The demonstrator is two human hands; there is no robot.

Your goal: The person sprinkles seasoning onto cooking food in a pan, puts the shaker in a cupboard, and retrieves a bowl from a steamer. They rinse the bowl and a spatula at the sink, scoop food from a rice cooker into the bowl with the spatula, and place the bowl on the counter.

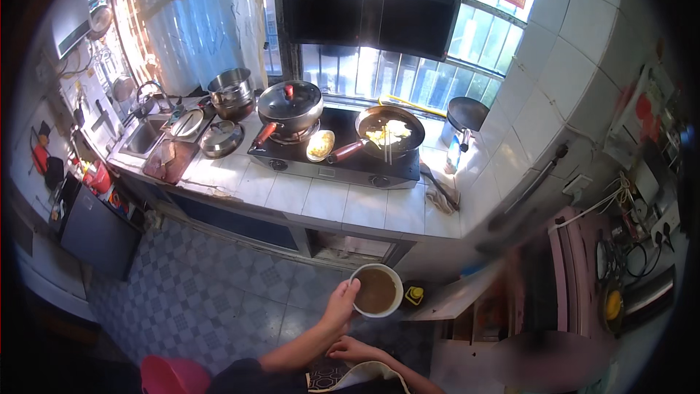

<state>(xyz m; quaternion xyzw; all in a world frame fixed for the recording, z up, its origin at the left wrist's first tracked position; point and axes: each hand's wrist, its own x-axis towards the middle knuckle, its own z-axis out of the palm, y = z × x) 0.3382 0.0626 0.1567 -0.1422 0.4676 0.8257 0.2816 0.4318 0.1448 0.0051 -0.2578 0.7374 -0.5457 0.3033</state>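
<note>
My left hand (343, 302) grips the rim of a white bowl (400, 296), thumb over the edge. Brown liquid (375, 291) fills much of the bowl, which is above the floor in front of me. Just below the left wrist is my right hand (353, 349), fingers loosely bent and nothing seen in it. It lies near a patterned apron (328, 376). On the right burner of the gas stove (328, 172), a frying pan (367, 120) holds yellow-white food, perhaps egg (396, 130), with chopsticks (388, 148) resting in it.
A lidded wok (290, 101) stands on the left burner, beside a plate of food (320, 145). Leftward are a steel pot (229, 87), a round lid (221, 139), a cutting board (170, 161) and a sink (143, 135). An open cabinet door (456, 298) juts out at right, near a yellow-capped bottle (414, 294).
</note>
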